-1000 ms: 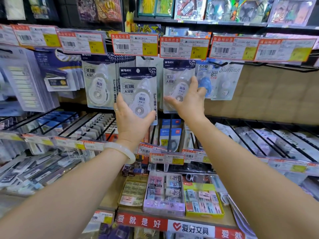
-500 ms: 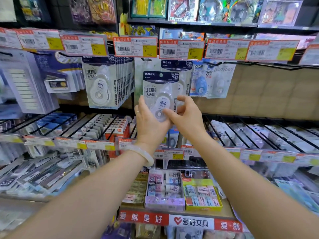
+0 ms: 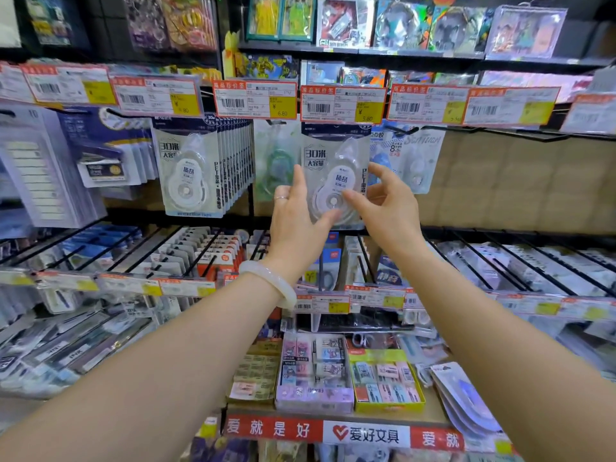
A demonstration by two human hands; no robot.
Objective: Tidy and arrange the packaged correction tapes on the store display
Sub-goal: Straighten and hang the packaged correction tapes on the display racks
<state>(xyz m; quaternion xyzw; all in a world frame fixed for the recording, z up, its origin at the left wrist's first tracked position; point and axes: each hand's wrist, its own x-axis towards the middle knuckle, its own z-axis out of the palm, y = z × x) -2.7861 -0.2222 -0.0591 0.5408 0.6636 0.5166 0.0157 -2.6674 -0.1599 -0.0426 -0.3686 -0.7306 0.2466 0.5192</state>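
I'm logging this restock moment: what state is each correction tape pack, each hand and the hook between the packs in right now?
Correction tape pack: upright under a price tag, gripped at its lower part by both hands; whether it is hooked cannot be seen.
Left hand: grips the pack's lower left side.
Right hand: pinches the pack's lower right side.
Hanging row of packs: hung upright, packed tightly on its hook.
Middle hook: holds a greenish pack.

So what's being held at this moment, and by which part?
One packaged correction tape, by its lower half: the left hand pinches the lower left edge, and the right hand has its fingers on the lower right.
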